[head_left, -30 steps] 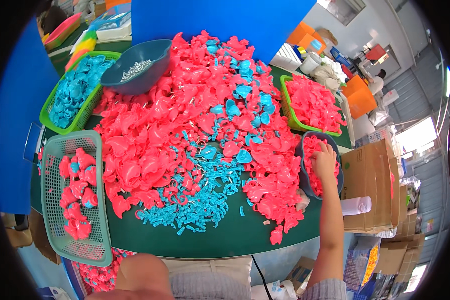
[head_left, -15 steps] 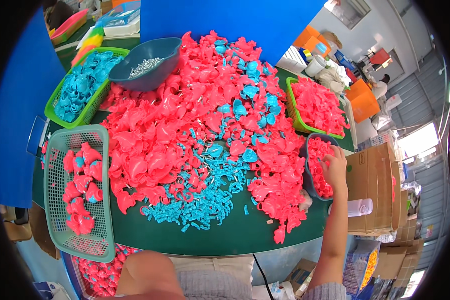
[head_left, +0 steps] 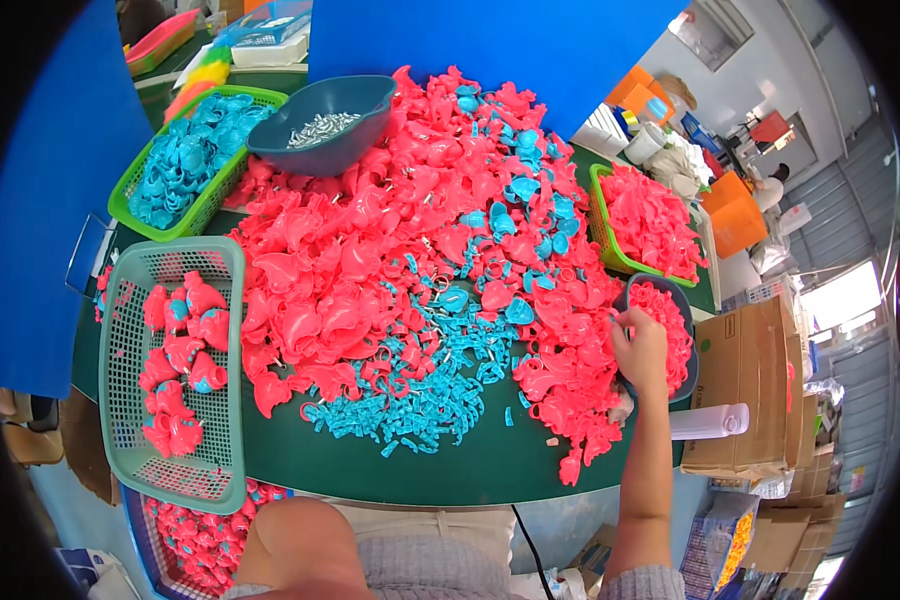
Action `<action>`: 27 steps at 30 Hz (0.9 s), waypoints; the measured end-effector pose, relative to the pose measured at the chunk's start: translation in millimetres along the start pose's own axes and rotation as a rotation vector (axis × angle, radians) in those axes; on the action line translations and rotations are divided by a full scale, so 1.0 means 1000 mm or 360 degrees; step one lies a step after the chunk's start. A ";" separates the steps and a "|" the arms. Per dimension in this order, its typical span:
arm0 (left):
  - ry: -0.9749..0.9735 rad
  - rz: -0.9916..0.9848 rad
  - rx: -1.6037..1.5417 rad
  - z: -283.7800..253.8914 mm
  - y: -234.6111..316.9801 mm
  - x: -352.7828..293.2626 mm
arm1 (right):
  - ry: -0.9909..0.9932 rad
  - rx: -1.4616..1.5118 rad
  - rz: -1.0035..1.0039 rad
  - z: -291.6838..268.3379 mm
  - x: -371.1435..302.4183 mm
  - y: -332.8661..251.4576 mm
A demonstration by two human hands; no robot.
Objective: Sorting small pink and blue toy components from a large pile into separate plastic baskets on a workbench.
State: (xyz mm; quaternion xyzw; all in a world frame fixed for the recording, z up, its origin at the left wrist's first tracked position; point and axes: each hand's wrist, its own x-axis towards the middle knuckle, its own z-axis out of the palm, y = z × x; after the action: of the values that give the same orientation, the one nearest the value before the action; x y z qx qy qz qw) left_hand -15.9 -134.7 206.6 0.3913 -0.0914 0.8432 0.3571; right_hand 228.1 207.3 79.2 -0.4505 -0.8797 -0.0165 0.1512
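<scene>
My right hand is over the left rim of a dark grey bowl heaped with small pink plastic parts. Its fingers are curled together, and whatever they hold is too small to make out. At the lower edge, close to my body, a rounded patch of bare skin belongs to my left arm or hand; no fingers show there. Between the arms lies a big pile of glossy pink shell pieces, mixed with blue cup-shaped pieces and small blue clips.
On the left, a pale green basket holds several pink-and-blue assembled pieces. Behind it are a lime basket of blue pieces and a dark bowl of small metal parts. At right stand another lime basket, a pale bottle and cardboard boxes.
My right hand has moved left from the middle of the bowl to its left rim, fingers drawn closer together. The whole view has shifted slightly.
</scene>
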 end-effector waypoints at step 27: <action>0.1316 -0.1102 0.1388 -0.203 -0.101 -0.091 | -0.0628 0.1828 -0.0564 0.051 -0.027 -0.140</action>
State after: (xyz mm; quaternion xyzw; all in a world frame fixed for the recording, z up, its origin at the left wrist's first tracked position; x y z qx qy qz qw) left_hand -28.8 -20.8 -9.5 0.1524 0.5295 0.7204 0.4213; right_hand 118.4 111.0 38.4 -0.1396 -0.8208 0.5169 0.1987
